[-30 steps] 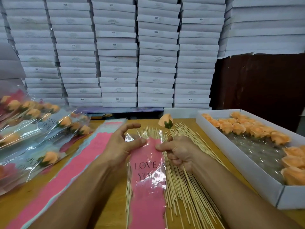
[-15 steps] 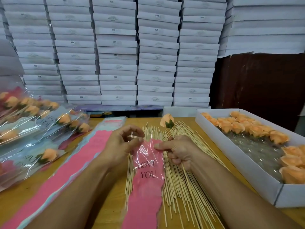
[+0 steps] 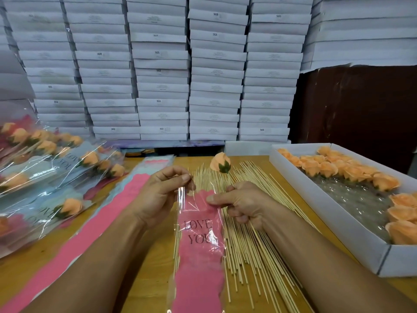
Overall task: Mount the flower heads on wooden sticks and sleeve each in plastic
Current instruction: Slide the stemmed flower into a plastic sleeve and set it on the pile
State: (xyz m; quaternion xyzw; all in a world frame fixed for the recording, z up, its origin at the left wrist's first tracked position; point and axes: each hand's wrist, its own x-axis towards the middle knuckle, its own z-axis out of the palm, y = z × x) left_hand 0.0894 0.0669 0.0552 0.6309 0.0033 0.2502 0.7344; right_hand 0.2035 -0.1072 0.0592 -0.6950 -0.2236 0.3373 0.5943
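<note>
A pink plastic sleeve (image 3: 199, 249) printed "LOVE YOU" lies lengthwise over a spread of wooden sticks (image 3: 252, 240). My left hand (image 3: 158, 195) pinches the clear top edge of the sleeve between thumb and forefinger. My right hand (image 3: 242, 205) pinches the sleeve's right top corner and also grips a stick carrying an orange flower head (image 3: 220, 162), which stands out past the hand at the far side. An open white box (image 3: 334, 224) on the right holds several loose orange flower heads (image 3: 338, 169).
Finished sleeved flowers (image 3: 56, 177) pile up at the left. A stack of flat pink sleeves (image 3: 74, 240) runs diagonally beside my left arm. White cartons (image 3: 162, 71) are stacked like a wall behind the wooden table (image 3: 155, 263).
The sleeve has slid a little toward me and its mouth is pulled apart more between both hands. The flower on its stick has stayed in my right hand.
</note>
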